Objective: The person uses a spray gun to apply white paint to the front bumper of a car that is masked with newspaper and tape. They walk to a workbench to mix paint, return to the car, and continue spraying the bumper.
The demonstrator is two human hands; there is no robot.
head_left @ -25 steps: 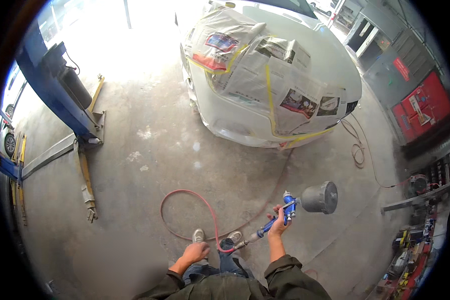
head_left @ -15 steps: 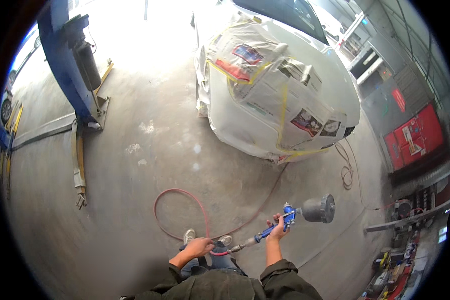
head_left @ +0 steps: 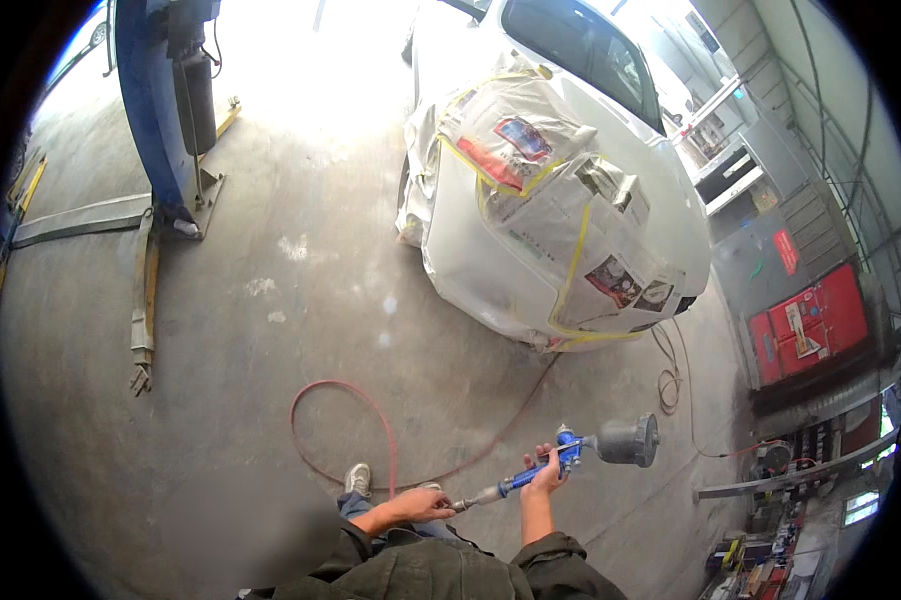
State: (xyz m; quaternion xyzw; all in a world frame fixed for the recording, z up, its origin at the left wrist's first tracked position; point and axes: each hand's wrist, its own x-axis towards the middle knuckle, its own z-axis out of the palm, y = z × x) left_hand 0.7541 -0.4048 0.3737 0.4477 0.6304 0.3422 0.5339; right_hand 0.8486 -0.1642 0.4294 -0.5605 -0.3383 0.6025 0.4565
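My right hand grips the handle of a blue spray gun, which has a grey paint cup on its right. My left hand holds the metal hose fitting below the gun's handle. A red hose lies looped on the floor around my feet. Ahead stands a white car, its front partly masked with printed paper and yellow tape.
A blue lift post with long low arms stands at left. At right are a red cabinet, a metal rail and cluttered tools. Another hose lies coiled beside the car.
My left hand has moved right onto the fitting below the gun. The spray gun sits slightly lower in the view. The car appears farther right and lower as the camera view has shifted.
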